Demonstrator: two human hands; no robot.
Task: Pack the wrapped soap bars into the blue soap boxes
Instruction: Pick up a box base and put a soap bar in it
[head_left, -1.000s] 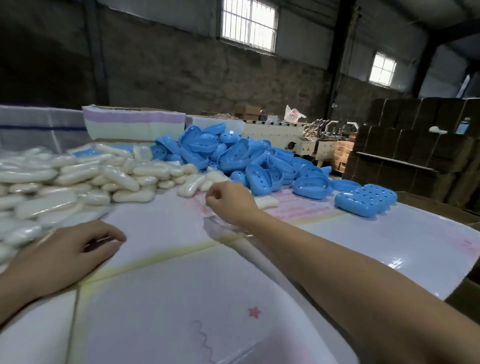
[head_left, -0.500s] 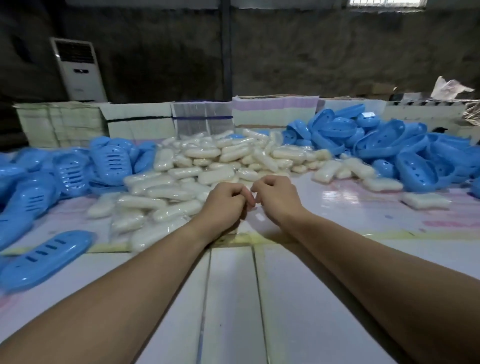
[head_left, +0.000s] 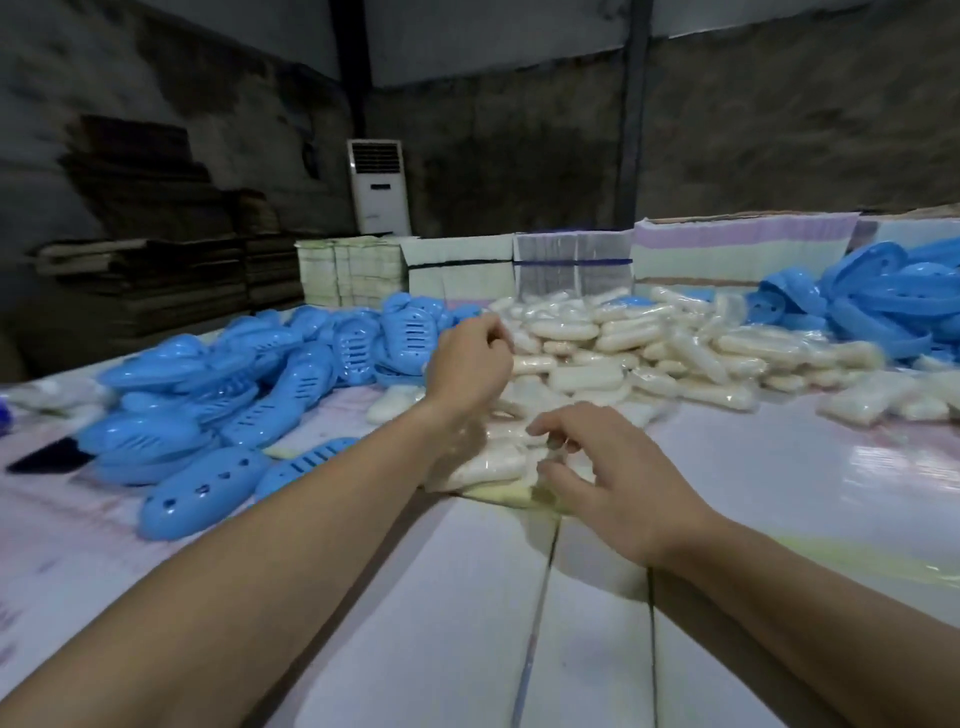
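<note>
A large heap of wrapped white soap bars (head_left: 623, 343) fills the middle of the table. Blue soap boxes (head_left: 249, 395) are piled to its left, with one slotted box half (head_left: 202, 491) lying nearest me, and more blue boxes (head_left: 883, 306) are heaped at the right. My left hand (head_left: 470, 364) is raised over the heap's left edge with its fingers curled; whether they pinch anything is unclear. My right hand (head_left: 613, 478) hovers low with bent, spread fingers, their tips touching a wrapped soap bar (head_left: 488, 465) at the front of the heap.
The white table (head_left: 779, 467) is made of glossy sheets. A dark flat object (head_left: 49, 457) lies at the far left edge. Bundles of flat cartons (head_left: 457, 275) line the table's back, and a white standing air conditioner (head_left: 378, 187) stands by the wall.
My view has swung left. The hands, joined knuckle to knuckle half a second ago, have parted: the left rose over the heap and the right dropped to the front soap bar.
</note>
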